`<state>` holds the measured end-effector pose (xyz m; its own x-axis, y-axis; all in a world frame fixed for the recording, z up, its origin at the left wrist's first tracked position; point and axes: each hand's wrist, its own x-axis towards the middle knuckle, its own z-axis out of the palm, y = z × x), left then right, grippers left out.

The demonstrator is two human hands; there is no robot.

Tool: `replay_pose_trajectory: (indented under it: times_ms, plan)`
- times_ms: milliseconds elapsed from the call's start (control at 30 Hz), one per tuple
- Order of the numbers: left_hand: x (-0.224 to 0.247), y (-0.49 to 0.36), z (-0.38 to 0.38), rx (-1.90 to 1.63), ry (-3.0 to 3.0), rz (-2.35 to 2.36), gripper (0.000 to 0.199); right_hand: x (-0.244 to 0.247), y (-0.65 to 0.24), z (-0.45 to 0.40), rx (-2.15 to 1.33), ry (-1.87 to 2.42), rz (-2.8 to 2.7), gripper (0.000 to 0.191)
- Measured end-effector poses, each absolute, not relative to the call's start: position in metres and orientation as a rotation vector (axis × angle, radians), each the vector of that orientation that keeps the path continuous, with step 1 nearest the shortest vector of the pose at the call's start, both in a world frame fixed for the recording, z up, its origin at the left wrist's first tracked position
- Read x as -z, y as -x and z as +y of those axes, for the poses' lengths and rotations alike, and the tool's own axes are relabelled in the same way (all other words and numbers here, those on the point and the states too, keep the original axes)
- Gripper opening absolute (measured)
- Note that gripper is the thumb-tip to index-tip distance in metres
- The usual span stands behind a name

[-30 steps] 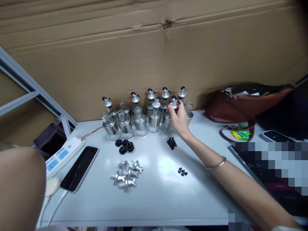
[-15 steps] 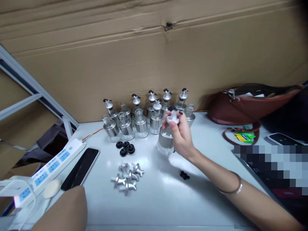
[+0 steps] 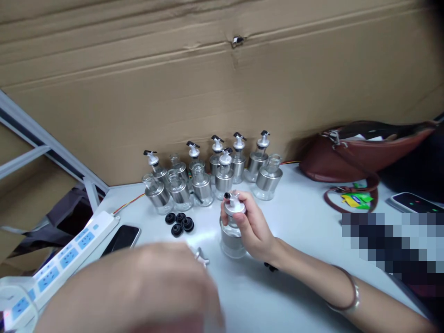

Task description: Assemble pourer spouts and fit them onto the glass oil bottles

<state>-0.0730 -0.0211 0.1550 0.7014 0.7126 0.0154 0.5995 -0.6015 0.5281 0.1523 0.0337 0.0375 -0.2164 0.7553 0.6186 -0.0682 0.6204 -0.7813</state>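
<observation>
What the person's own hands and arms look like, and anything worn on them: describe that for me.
The right hand is bare, without a glove. A slim, silvery bangle circles the right forearm, where no sleeve shows. The left hand is blurred; no glove shows on it.

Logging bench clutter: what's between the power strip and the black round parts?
The phone, partly hidden by the left hand, in the head view.
</observation>
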Motion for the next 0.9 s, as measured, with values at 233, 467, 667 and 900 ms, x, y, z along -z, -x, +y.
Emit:
replay_pose_trajectory:
  times_ms: [233,467,667,900]
  plan:
    - [-0.166,0.06,0.044,-0.279,-2.366,1.415,0.022,-0.03,-0.152,0.035,-0.874,0.637,-1.551,0.021]
    - [-0.118,0.034,0.068,0.172,-2.433,1.288,0.027,-0.045,-0.157,0.038,-0.877,0.656,-1.401,0.017]
    - [-0.079,0.012,0.079,0.32,-2.484,1.323,0.029,-0.087,-0.177,0.044,-0.575,0.527,-1.335,0.017]
    - [-0.06,-0.009,0.076,0.285,-2.581,1.3,0.023,-0.113,-0.197,0.049,-0.343,0.479,-1.227,0.019]
